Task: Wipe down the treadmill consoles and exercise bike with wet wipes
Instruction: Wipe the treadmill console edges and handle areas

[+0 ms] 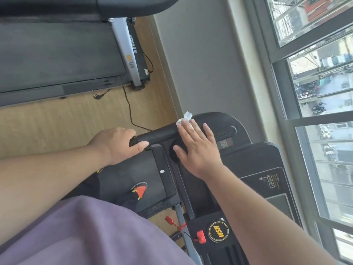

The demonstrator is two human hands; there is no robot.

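The right hand [196, 148] lies flat on the black treadmill console [248, 161], fingers straight and spread, pressing a crumpled white wet wipe [184, 118] against the console's corner where the handlebar meets it; the wipe pokes out past the fingertips, and the rest of it is hidden under the palm. The left hand [116, 145] is curled around the end of the black handlebar [158, 134], thumb wrapped over the front of the foam grip, fingers out of sight behind it. Both forearms are bare, and a purple shirt [86, 232] fills the lower left of the view. The console surface is matte black, with a perforated speaker grille [226, 133] beyond the right hand's fingers, a printed label with an arrow [269, 180] on the panel further along, and a round gold-ringed badge [218, 231] near a red safety key [200, 236]. A second red clip [170, 220] hangs on a red cord beside the grey upright. Below the handlebar is the dark running belt [133, 175], where a black shoe with an orange patch [139, 190] stands. The whole view is tilted steeply. Across a strip of light wood floor [57, 119] sits another treadmill [57, 54] with a silver side rail, its black power cable [129, 109] trailing over the boards, and a loose plug [98, 96] lies just beside its deck. A grey wall [206, 64] runs behind the console, and large dark-framed windows [315, 83] along it look down on a street and buildings.
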